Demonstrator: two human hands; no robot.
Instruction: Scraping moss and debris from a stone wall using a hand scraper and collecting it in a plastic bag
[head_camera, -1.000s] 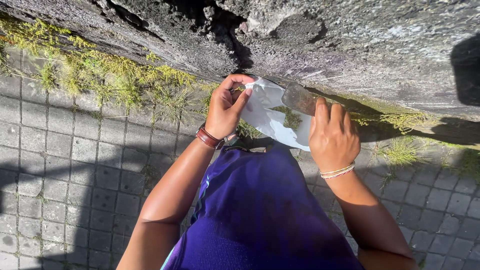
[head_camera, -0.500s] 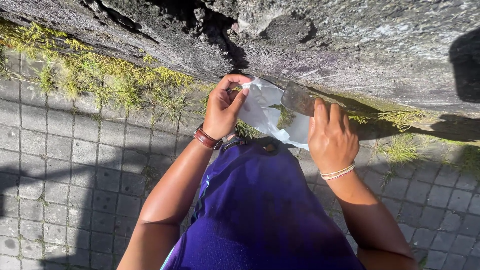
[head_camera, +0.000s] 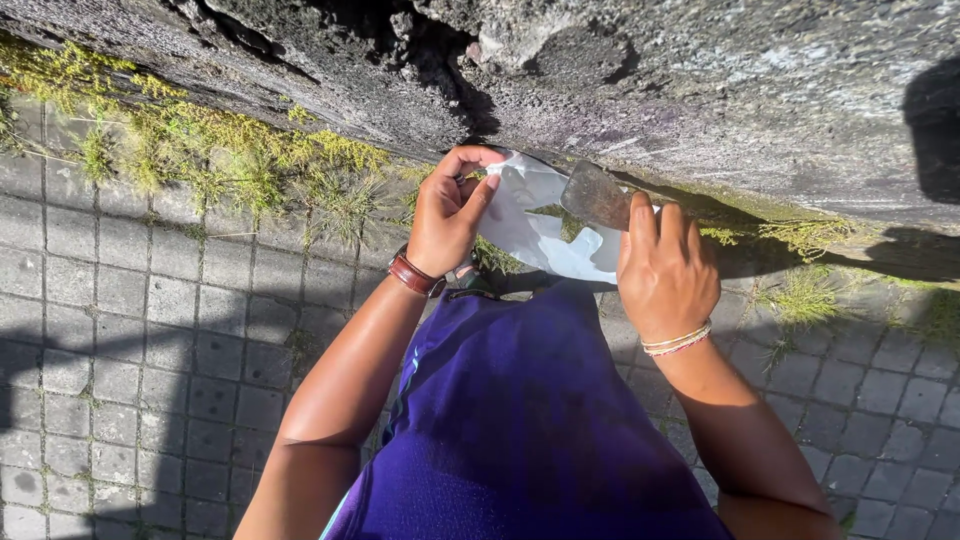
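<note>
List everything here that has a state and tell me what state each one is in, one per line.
Left hand: pinching the rim of the white plastic bag.
Right hand: closed round the scraper's handle.
White plastic bag: held open, crumpled, against the foot of the wall.
Scraper: flat metal blade tilted over the bag's mouth.
Stone wall: rough, cracked, with a dark hollow.
Paving: grey blocks, weeds and moss along the wall.
</note>
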